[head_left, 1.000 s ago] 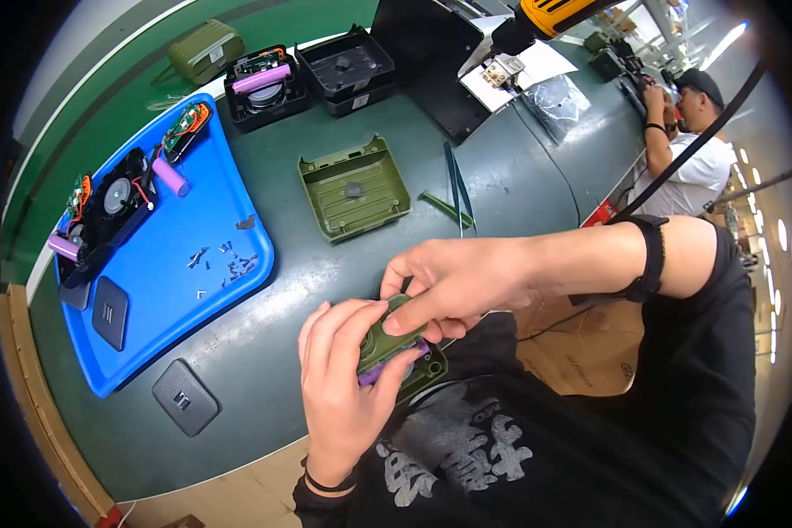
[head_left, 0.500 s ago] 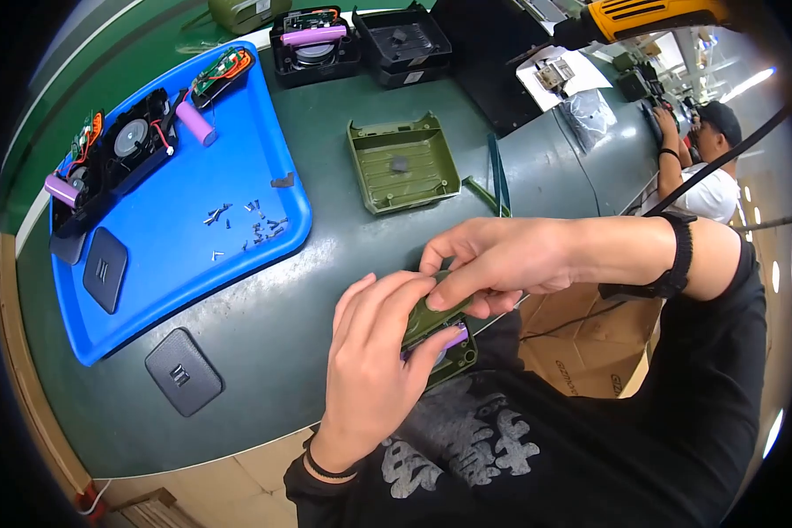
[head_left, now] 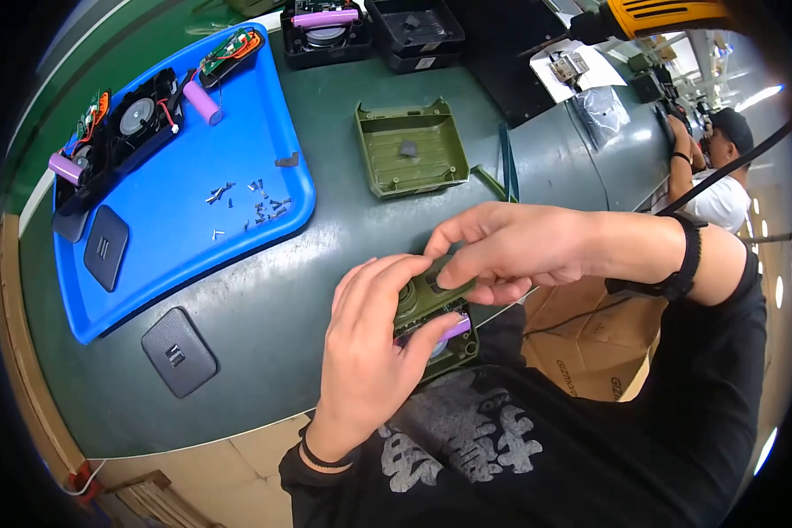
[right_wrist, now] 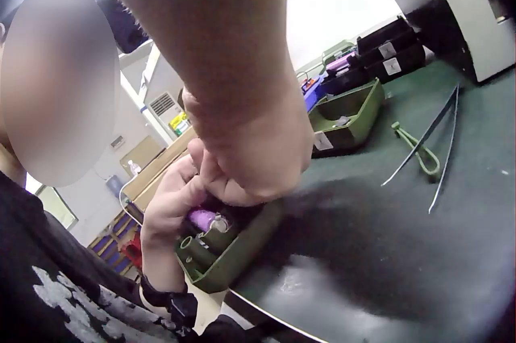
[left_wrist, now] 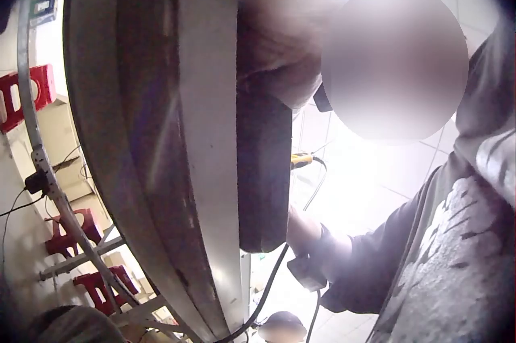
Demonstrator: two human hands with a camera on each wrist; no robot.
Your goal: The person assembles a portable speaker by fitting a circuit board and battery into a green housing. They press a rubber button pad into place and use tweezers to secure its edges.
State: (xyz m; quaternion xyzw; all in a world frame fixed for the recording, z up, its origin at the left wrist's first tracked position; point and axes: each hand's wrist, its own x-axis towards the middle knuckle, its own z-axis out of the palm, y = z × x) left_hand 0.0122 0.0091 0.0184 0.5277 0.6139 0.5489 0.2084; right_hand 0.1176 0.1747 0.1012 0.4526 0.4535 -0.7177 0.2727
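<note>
Holds a small green panel [head_left: 424, 301] between both hands at the near edge of the tabletop [head_left: 264, 374], just over the far part of an open green case [head_left: 472, 348]. Grips the panel's left end in the left hand [head_left: 356, 348], fingers over the far side, thumb along the near side; pinches the opposite end in the right hand [head_left: 532, 246], thumb on top. Slants the panel's long axis from the left hand up toward the right, with the open case nearer the body and a purple cell [head_left: 457, 327] exposed just below the panel's near side. Brings both hands about equally close, but blocks part of the case with the left thumb and hides the panel's right end under the right fingers; cannot tell from here whether touching the case along the far side. Includes, beyond the hands, an open green shell [head_left: 414, 158], with a green loop [head_left: 489, 181] and tweezers [head_left: 509, 167] beside it, well apart from the case. Shows a blue tray [head_left: 176, 264] with loose screws [head_left: 261, 213] farther left, and a dark cover [head_left: 179, 352] nearer the body.
</note>
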